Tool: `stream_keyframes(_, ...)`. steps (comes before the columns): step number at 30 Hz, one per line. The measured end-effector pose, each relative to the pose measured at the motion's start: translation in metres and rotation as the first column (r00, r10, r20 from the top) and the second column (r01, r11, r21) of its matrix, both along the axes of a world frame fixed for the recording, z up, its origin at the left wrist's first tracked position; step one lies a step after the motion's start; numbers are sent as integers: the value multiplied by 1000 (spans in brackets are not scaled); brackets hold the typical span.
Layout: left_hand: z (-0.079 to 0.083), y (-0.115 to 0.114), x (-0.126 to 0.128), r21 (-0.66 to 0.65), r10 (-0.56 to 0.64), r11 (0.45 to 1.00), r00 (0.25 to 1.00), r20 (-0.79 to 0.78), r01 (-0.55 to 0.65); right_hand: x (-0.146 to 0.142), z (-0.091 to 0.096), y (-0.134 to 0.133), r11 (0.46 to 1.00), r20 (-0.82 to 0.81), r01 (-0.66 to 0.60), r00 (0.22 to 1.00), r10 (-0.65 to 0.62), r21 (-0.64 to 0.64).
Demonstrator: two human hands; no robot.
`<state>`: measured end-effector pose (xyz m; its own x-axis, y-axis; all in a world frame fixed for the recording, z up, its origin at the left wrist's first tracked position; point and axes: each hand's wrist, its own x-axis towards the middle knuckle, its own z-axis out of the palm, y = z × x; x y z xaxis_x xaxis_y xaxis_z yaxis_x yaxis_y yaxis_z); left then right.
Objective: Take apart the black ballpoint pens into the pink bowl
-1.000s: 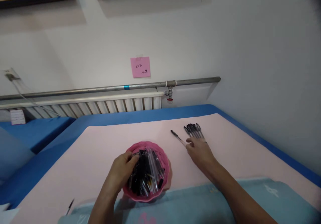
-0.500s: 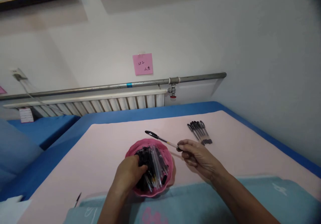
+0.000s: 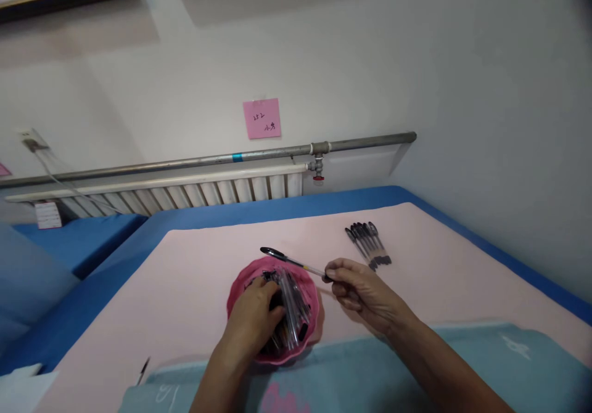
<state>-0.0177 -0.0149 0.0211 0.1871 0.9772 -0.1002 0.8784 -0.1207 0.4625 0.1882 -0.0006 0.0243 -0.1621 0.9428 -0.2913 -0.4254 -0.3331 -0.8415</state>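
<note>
Jutting from the right hand [image 3: 363, 290], a pen [image 3: 295, 262] points leftward.

The pink bowl [image 3: 239, 283] is filled with clear and black pen parts [image 3: 290, 305], over which the left hand [image 3: 254, 317] is placed, its fingertips partly hidden. Right of the bowl, a black-capped pen [image 3: 296, 264] is held by its end in the grip of the right hand [image 3: 363, 286]. Beyond and right of the bowl, pens [image 3: 365, 237] are fanned; nearer than it, a teal cloth [image 3: 370, 363] is spread.
</note>
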Motion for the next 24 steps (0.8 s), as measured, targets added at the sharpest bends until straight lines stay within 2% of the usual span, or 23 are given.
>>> stream_keyframes(3,-1,2,6,-8,35,999,999,-29,-35,-1,0,0,1000,2,-1,1000,1,-5)
stream_keyframes(5,-3,4,6,26,74,997,997,21,-74,-1,-1,0,1000,4,-5,1000,5,-7)
stream_keyframes(7,-3,7,3,70,105,990,970,220,-123,-2,-1,0,1000,6,-13,1000,13,-5)
stream_keyframes(8,-3,7,0,60,125,986,922,366,-158,-3,-1,-1,1000,8,-20,1000,20,-3)
stream_keyframes(9,-1,8,-3,20,148,983,841,520,-184,-4,-2,-1,1000,12,-28,1000,28,-2)
stream_keyframes(10,0,8,-5,-41,171,981,730,662,-192,-5,-2,-2,999,15,-36,999,36,0)
stream_keyframes(12,4,7,-7,-166,218,974,460,861,-153,-7,-3,-3,999,22,-54,998,54,2)
stream_keyframes(14,7,6,-6,-231,254,964,208,944,-128,-9,-4,-4,996,29,-85,996,85,-2)
stream_keyframes(15,8,6,-5,-250,265,959,110,958,-134,-10,-4,-5,994,34,-107,994,107,-4)
stream_keyframes(17,10,6,-3,-285,286,948,-17,958,-143,-11,-3,-7,986,55,-166,984,167,-14)
stream_keyframes(20,9,6,-1,-298,290,947,-82,954,-120,-14,0,-13,950,162,-310,936,312,-36)
stream_keyframes(22,9,6,-1,-295,288,949,-77,955,-107,-18,0,-18,911,259,-411,877,404,-31)
stream_keyframes(24,8,6,-1,-292,289,950,-43,956,-107,-22,-1,-22,890,302,-456,850,431,15)
